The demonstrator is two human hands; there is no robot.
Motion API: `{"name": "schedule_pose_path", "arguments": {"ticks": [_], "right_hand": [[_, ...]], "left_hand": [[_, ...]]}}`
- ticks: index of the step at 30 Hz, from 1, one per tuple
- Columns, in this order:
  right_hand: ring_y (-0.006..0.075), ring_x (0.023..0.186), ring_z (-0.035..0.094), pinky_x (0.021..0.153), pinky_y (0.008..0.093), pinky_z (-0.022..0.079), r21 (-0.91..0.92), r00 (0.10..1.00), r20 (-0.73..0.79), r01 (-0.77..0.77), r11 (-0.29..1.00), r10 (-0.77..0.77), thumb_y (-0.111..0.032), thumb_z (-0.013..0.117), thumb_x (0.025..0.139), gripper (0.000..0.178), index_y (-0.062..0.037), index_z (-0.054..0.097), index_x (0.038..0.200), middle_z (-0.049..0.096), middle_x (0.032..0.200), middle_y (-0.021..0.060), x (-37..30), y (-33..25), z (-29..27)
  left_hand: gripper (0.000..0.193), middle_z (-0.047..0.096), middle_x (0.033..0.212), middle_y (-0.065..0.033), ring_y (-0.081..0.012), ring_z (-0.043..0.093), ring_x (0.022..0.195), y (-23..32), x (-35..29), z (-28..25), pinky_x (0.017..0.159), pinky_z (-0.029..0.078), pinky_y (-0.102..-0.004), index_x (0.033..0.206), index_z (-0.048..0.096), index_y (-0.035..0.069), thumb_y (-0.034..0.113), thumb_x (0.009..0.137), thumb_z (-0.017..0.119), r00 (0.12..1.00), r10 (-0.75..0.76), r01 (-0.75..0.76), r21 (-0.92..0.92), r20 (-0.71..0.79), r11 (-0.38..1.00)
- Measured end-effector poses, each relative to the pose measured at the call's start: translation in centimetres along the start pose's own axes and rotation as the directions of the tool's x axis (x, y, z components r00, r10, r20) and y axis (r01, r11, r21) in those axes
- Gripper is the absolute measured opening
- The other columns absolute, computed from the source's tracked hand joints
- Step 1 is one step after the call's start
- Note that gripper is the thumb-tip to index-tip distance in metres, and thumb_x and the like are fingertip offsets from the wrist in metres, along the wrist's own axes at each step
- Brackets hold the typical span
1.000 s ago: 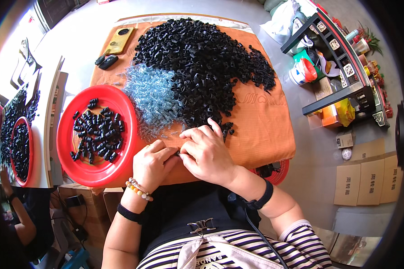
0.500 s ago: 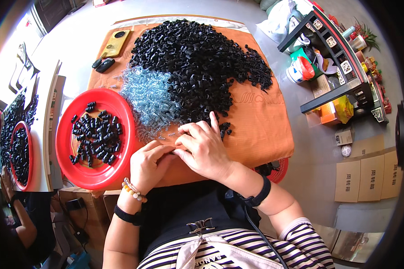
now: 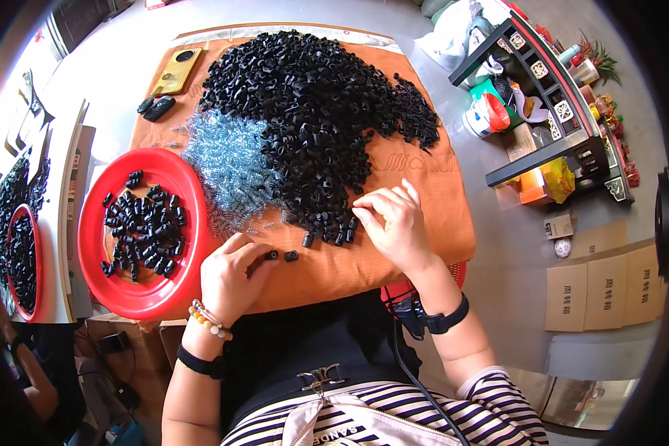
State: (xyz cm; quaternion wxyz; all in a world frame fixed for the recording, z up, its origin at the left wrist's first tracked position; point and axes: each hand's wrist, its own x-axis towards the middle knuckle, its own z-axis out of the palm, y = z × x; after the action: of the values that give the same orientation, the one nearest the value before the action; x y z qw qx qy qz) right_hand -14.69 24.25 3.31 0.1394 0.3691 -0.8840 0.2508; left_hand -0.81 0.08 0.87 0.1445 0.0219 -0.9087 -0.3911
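My left hand (image 3: 234, 276) is closed near the table's front edge, with a small black plastic fitting (image 3: 273, 255) at its fingertips. Just beside it, another loose black fitting (image 3: 291, 256) lies on the orange cloth. At the right front edge of the big heap of black plastic parts (image 3: 312, 104) is my right hand (image 3: 395, 227). Its thumb and forefinger are pinched together there; what is between them is too small to make out. Several black fittings (image 3: 340, 236) lie below those fingertips. Left of the heap is a pile of small shiny metal springs (image 3: 234, 163).
A red round tray (image 3: 89, 230) holding black fittings stands at the table's left. Farther back lie a yellow phone-like case (image 3: 178, 72) and a black object (image 3: 158, 109). Another person's arm (image 3: 33, 379) shows at the far left, by a second red tray. Shelving (image 3: 546, 163) and cardboard boxes (image 3: 587, 293) stand right.
My hands have come apart from each other. The right one moved right to the heap's edge; the left stayed near the front edge. Black fittings once hidden by the hands now show.
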Motion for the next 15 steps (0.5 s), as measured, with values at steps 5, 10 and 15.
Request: {"name": "schedule_pose_path", "arguments": {"ticks": [5,10,15], "right_hand": [[0.0225,0.081,0.062,0.099,0.0455,0.039,-0.049,0.998,-0.017,-0.060,0.997,0.059,-0.012,0.070,0.084,0.003,-0.0096,0.069,0.086,0.069,0.084,0.0024,-1.3,0.5,0.4],[0.0250,0.087,0.061,0.101,0.0509,0.037,-0.046,0.994,-0.025,-0.109,0.993,0.108,-0.010,0.067,0.082,0.010,-0.0113,0.070,0.092,0.066,0.087,0.0037,-1.1,1.6,1.2],[0.0252,0.087,0.061,0.101,0.0510,0.037,-0.063,0.990,0.005,-0.142,0.988,0.143,-0.017,0.071,0.083,0.007,-0.0122,0.072,0.088,0.066,0.087,0.0032,-0.7,1.0,1.2]], "left_hand": [[0.017,0.064,0.080,-0.0045,-0.0214,0.064,0.061,0.4,0.2,0.1,0.058,0.052,-0.0314,0.090,0.075,0.010,0.018,0.076,0.080,1.000,-0.004,0.004,0.007,0.006,1.000],[0.015,0.067,0.084,-0.0047,-0.0194,0.065,0.061,-0.1,0.0,0.0,0.058,0.052,-0.0289,0.089,0.075,0.007,0.013,0.076,0.080,1.000,-0.004,0.003,-0.078,-0.012,0.997],[0.016,0.063,0.077,-0.0001,-0.0027,0.055,0.064,-0.3,-0.6,-0.2,0.054,0.042,-0.0192,0.097,0.069,-0.001,-0.001,0.081,0.073,0.991,-0.120,0.102,-0.259,-0.053,0.960]]}}
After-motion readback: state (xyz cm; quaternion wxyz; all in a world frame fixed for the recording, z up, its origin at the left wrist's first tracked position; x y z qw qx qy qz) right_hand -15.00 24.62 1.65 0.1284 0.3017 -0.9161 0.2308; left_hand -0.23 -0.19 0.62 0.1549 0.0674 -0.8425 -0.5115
